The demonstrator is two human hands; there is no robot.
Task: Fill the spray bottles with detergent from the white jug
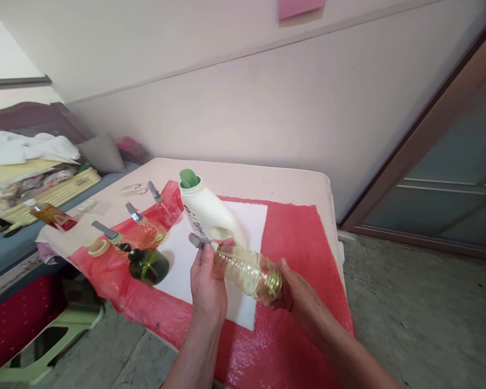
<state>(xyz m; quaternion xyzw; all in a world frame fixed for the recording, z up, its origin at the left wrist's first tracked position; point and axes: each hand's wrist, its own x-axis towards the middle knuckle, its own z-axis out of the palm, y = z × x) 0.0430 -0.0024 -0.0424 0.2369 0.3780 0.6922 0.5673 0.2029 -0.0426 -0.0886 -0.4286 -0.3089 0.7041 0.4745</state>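
Observation:
Both hands hold a clear ribbed bottle (249,273) with yellowish liquid, lying almost sideways above the table. My left hand (208,281) is closed round its neck, beside a grey spout top (199,241). At the bottle's base, my right hand (294,289) grips from the right. Just behind stands a white jug (210,208) with a handle and a green piece in its open mouth. To the left are a dark green pump bottle (149,266) and several clear bottles with grey tops, one of them a clear bottle (152,231). A pale ring-shaped lid (99,247) lies near them.
A white sheet (243,310) and red plastic (291,237) cover the pink-topped table (267,181). An amber bottle (54,216) lies at the left edge. A green stool (68,329) stands below left; a framed glass door (449,162) is at right.

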